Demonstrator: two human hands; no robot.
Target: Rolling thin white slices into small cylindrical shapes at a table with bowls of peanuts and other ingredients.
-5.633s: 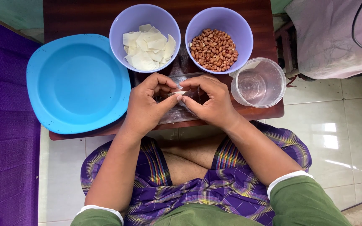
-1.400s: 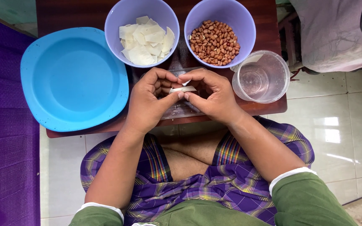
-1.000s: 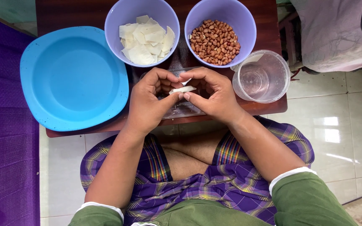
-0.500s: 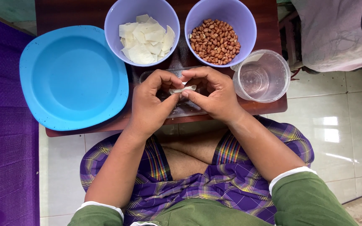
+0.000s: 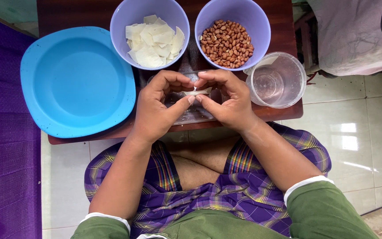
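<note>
- We see our left hand [image 5: 158,108] and right hand [image 5: 228,102] together pinching a small white wrapper piece [image 5: 196,92] above the tabletop [image 5: 284,113].
- At 12 o'clock: bowl of wrappers [image 5: 124,26], bowl of peanuts [image 5: 261,26].
- At 9 o'clock: blue plate [image 5: 74,79].

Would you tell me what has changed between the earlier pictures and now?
Very little: both hands, left and right, keep pinching the small white wrapper, their fingers shifting slightly around it. The blue plate, wrapper bowl, peanut bowl and clear cup stayed put.
</note>
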